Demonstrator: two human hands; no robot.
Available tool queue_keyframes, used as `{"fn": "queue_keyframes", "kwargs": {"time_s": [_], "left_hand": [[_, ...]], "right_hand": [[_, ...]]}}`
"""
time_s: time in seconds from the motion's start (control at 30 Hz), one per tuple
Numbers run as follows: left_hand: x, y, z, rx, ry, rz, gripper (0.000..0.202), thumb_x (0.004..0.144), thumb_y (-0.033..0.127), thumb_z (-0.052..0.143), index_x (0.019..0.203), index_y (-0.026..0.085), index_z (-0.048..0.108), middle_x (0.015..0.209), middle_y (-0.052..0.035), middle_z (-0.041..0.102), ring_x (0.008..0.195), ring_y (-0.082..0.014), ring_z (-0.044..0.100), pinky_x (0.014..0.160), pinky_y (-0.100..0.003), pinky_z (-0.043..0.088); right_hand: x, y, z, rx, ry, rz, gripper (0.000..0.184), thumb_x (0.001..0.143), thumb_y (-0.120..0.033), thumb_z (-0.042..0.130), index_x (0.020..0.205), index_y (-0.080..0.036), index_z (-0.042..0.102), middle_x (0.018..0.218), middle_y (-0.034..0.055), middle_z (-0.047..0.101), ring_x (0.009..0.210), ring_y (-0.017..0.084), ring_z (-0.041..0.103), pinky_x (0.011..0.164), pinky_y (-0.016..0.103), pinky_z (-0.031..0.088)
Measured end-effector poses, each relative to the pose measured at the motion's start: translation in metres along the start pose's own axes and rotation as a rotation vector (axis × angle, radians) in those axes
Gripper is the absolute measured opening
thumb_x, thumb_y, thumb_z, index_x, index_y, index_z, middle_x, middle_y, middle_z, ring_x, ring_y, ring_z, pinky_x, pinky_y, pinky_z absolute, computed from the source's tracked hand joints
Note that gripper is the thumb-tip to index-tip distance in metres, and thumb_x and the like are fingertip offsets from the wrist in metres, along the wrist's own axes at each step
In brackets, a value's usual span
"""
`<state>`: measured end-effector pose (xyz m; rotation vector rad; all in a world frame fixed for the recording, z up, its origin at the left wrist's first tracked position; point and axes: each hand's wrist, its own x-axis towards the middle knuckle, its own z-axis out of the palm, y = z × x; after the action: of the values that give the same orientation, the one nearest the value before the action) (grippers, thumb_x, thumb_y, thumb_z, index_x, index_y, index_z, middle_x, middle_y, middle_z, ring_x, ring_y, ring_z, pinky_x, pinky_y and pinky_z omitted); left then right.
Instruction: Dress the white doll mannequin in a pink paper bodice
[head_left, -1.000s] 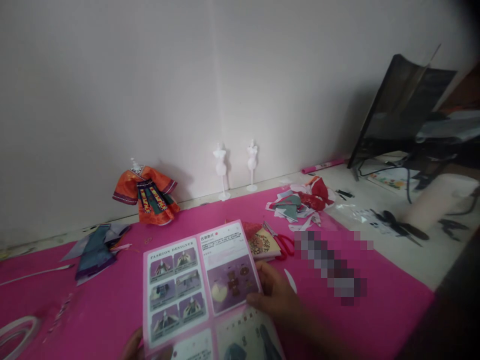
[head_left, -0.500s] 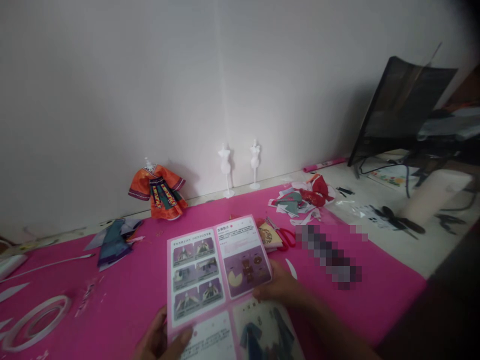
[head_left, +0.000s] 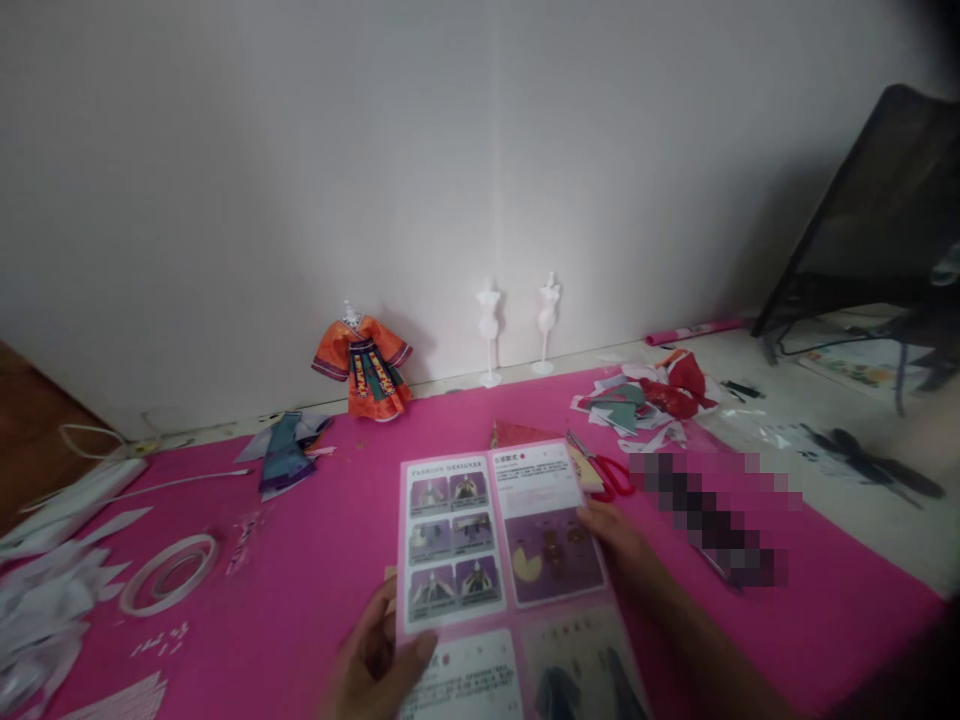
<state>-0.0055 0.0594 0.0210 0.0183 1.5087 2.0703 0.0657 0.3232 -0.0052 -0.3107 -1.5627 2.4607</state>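
An unfolded pink-bordered instruction leaflet, headed "FASHION DESIGNER" with small photos and text, is held up over the pink table mat. My left hand grips its left edge, thumb across the front. On the opposite side my right hand holds the right edge, fingers closed on the paper. Just behind the leaflet lie red-handled scissors and a piece of red fabric, both partly hidden by it. The leaflet's bottom runs out of view.
Two white mini mannequins and an orange doll robe on a stand are by the wall. Fabric scraps lie right, blue-grey cloth left. A tape roll and paper scraps lie front left. A black stand rises far right.
The whole view has swung left, so everything sits further right in the picture. Both hands still hold the leaflet; my right hand has shifted up along its edge.
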Motion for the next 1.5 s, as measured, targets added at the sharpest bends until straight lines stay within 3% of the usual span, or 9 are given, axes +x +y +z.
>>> {"fn": "queue_keyframes", "kwargs": {"time_s": [0.27, 0.43, 0.6, 0.83, 1.03, 1.33, 1.5], "left_hand": [[0.005, -0.012, -0.012, -0.064, -0.183, 0.017, 0.058, 0.067, 0.023, 0.081, 0.117, 0.02, 0.052, 0.114, -0.0148, 0.069, 0.104, -0.035, 0.065, 0.084, -0.045, 0.054], [0.002, -0.008, -0.011, -0.043, -0.173, 0.017, 0.058, 0.066, 0.023, 0.081, 0.116, 0.018, 0.053, 0.112, -0.0163, 0.07, 0.105, -0.0374, 0.064, 0.081, -0.047, 0.054], [-0.001, -0.008, -0.008, -0.042, -0.14, 0.01, 0.061, 0.064, 0.025, 0.083, 0.117, 0.019, 0.054, 0.108, -0.0157, 0.071, 0.106, -0.0395, 0.063, 0.084, -0.05, 0.052], [-0.005, -0.006, -0.005, -0.038, -0.259, 0.002, 0.055, 0.067, 0.027, 0.081, 0.116, 0.019, 0.056, 0.102, -0.0143, 0.073, 0.1, -0.0375, 0.066, 0.08, -0.047, 0.053], [-0.006, -0.004, -0.004, -0.014, -0.305, -0.002, 0.058, 0.066, 0.022, 0.082, 0.118, 0.019, 0.056, 0.107, -0.015, 0.072, 0.098, -0.036, 0.067, 0.081, -0.047, 0.054], [-0.001, -0.006, -0.012, 0.082, -0.346, -0.02, 0.057, 0.072, 0.023, 0.078, 0.121, 0.02, 0.049, 0.104, -0.0144, 0.073, 0.095, -0.0341, 0.068, 0.077, -0.045, 0.054], [0.004, -0.012, -0.015, 0.081, -0.373, 0.008, 0.059, 0.072, 0.024, 0.078, 0.122, 0.023, 0.047, 0.105, -0.0131, 0.072, 0.096, -0.0324, 0.068, 0.078, -0.044, 0.053]], "right_hand": [[0.001, 0.001, -0.006, 0.0, 0.134, 0.018, 0.027, 0.073, -0.037, 0.073, 0.09, -0.016, 0.075, 0.077, 0.0085, 0.075, 0.061, 0.022, 0.069, 0.062, 0.033, 0.052], [0.0, 0.002, -0.004, -0.01, 0.167, 0.007, 0.029, 0.069, -0.038, 0.076, 0.086, -0.015, 0.076, 0.072, 0.009, 0.075, 0.057, 0.023, 0.067, 0.058, 0.034, 0.052], [-0.005, -0.003, 0.001, 0.018, 0.151, -0.013, 0.023, 0.07, -0.035, 0.075, 0.084, -0.018, 0.077, 0.073, 0.008, 0.075, 0.058, 0.023, 0.068, 0.061, 0.035, 0.053], [-0.007, -0.003, -0.006, 0.057, 0.078, -0.017, 0.022, 0.07, -0.033, 0.07, 0.084, -0.017, 0.077, 0.074, 0.0094, 0.075, 0.059, 0.026, 0.068, 0.058, 0.036, 0.052], [-0.005, 0.0, -0.012, 0.088, 0.047, 0.001, 0.03, 0.073, -0.03, 0.066, 0.097, -0.016, 0.076, 0.089, 0.0144, 0.075, 0.077, 0.033, 0.071, 0.07, 0.044, 0.054], [-0.004, 0.001, -0.014, 0.07, 0.028, -0.01, 0.024, 0.073, -0.031, 0.068, 0.09, -0.016, 0.077, 0.081, 0.012, 0.076, 0.067, 0.027, 0.07, 0.062, 0.036, 0.053], [-0.005, -0.005, -0.004, 0.088, 0.07, -0.051, 0.024, 0.072, -0.031, 0.067, 0.091, -0.019, 0.077, 0.082, 0.0098, 0.076, 0.07, 0.028, 0.07, 0.068, 0.04, 0.053]]}}
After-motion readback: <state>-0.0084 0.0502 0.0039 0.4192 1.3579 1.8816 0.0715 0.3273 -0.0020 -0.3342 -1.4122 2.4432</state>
